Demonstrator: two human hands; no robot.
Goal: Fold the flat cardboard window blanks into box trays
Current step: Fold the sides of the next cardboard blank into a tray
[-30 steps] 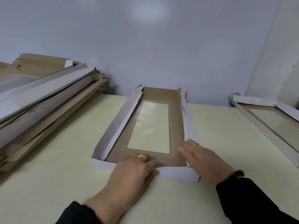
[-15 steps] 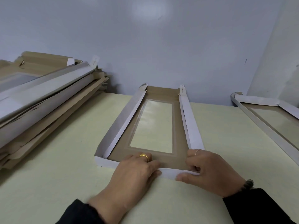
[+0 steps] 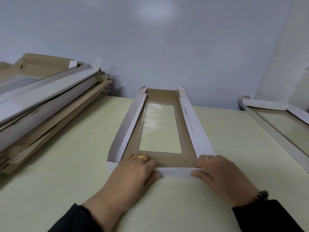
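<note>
While hands [image 3: 177, 169] pinch blank's [image 3: 168, 162] near edge

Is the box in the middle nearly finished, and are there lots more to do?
Partly. The middle blank's long side flaps are creased up. Both hands, left and right, are on its near end flap. One folded tray sits right; a big stack waits left.
</note>
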